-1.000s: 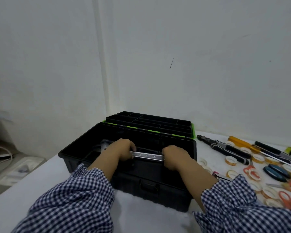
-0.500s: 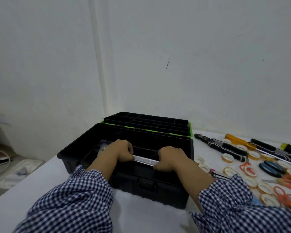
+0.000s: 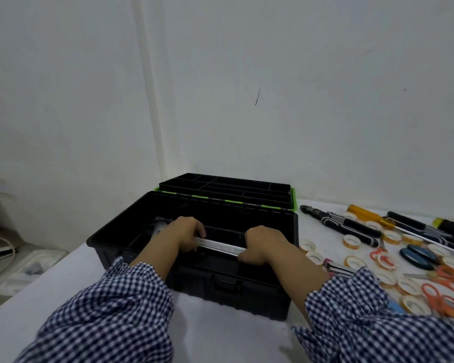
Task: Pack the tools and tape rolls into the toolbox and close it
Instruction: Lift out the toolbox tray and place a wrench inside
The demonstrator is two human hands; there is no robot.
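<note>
The left hand point(image 3: 182, 233) curls around one end of a silver wrench point(image 3: 219, 248), held just over the open black toolbox point(image 3: 260, 292). The right hand point(image 3: 266, 243) grips the other end. On the table point(image 3: 220, 339), right of the box, lie pliers point(image 3: 346, 226), tape rolls point(image 3: 351, 241) and scissors point(image 3: 417, 255).

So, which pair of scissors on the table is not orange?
The blue-handled scissors, lying among the tape rolls. Every other pair in view, like the orange scissors nearer the person, has orange handles.
</note>
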